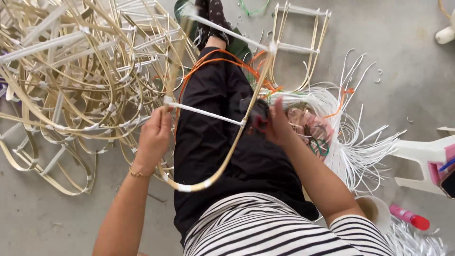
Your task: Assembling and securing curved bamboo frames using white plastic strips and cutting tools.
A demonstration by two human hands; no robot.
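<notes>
Nearest the camera, a black-and-white striped shirt (265, 232) and black trousers (222, 142) fill the lower middle — the person sits on the grey concrete floor (407, 57) with a U-shaped frame of pale bamboo strips with white-wrapped crossbars (208, 114) lying across the lap. The left hand (152, 137), a thin gold bracelet (137, 173) at its wrist, is clenched around the frame's left rail where a crossbar meets it. The right hand (277, 124) pinches a small dark tool (259, 118) against the joint at the crossbar's other end. Judging by the white wrapping at several joints, this frame looks mostly bound, with that right joint in hand. Beside the right arm lies a bundle of white plastic strips (360, 142). Farther off, a heap of similar bamboo frames (76, 71) lies at the left — apparently finished ones — and another single frame (298, 42) sits beyond the knee.
</notes>
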